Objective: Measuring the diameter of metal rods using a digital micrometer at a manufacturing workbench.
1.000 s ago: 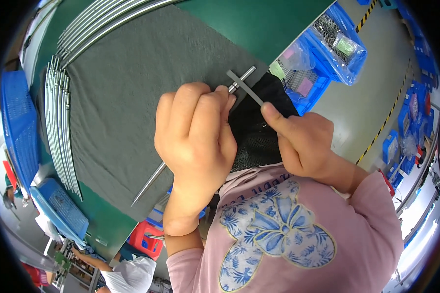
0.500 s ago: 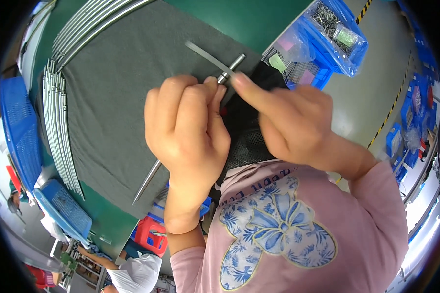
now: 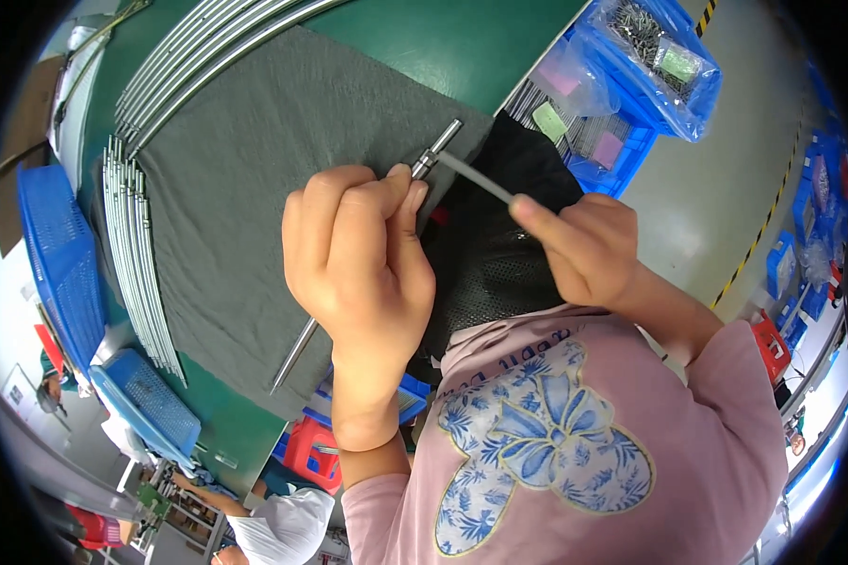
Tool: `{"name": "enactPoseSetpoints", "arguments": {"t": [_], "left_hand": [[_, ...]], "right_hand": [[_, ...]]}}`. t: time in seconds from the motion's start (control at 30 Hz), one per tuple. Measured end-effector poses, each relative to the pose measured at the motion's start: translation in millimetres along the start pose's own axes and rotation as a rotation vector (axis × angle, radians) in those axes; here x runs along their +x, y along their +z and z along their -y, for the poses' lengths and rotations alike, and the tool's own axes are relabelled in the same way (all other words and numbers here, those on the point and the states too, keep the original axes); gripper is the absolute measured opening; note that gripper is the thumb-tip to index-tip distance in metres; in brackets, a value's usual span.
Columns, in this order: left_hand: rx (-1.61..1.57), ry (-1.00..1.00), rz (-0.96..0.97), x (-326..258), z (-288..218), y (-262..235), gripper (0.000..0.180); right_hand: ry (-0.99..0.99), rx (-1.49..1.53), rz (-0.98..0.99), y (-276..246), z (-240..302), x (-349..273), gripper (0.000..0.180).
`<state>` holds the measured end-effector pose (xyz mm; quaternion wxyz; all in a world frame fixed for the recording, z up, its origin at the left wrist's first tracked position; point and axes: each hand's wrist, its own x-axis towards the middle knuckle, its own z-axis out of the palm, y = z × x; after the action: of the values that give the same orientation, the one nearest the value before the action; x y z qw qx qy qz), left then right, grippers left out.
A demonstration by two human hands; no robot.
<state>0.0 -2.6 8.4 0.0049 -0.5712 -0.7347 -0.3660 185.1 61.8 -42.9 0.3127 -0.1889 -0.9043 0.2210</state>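
A slim shiny metal rod (image 3: 296, 356) slants over the dark grey cloth (image 3: 236, 179). My left hand (image 3: 358, 254) is closed around it, thumb and forefinger pinching near the upper end, where a stepped, grooved part shows. In my right hand (image 3: 589, 250) is a narrow flat grey tool, apparently a file (image 3: 481, 180), with the forefinger stretched along it. Its far tip meets or lies very close to the rod just above my left fingertips. The handle end of the file is hidden inside my right hand.
Bundles of metal rods (image 3: 137, 254) lie along the cloth's left side, with more long rods (image 3: 226, 52) at the far left. Blue bins (image 3: 622, 113) of metal parts stand at the right. Blue baskets (image 3: 61, 254) and a red stool (image 3: 311, 452) are at the left; another person (image 3: 283, 527) works lower left.
My right hand has drawn back to the right with the file, so only its tip end is now by the rod. Before, the file lay across the rod and stuck out beyond it.
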Motion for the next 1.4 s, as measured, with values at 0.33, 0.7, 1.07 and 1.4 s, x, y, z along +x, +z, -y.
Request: {"name": "enactPoseSetpoints", "arguments": {"t": [0.33, 0.7, 1.07, 1.4], "left_hand": [[-0.028, -0.025, 0.006, 1, 2, -3, 0.013], [-0.017, -0.008, -0.023, -1, 2, 0, 0.013], [0.005, 0.021, -0.033, 2, -3, -9, 0.011], [-0.273, 0.081, -0.359, 1, -32, -66, 0.016]], "right_hand": [[0.773, 0.884, -0.357, 40, 9, 40, 0.023], [0.437, 0.239, -0.359, 32, 26, 87, 0.017], [0.713, 0.445, -0.277, -1, 10, 57, 0.018], [0.328, 1.070, -0.070, -33, 69, 117, 0.014]]}}
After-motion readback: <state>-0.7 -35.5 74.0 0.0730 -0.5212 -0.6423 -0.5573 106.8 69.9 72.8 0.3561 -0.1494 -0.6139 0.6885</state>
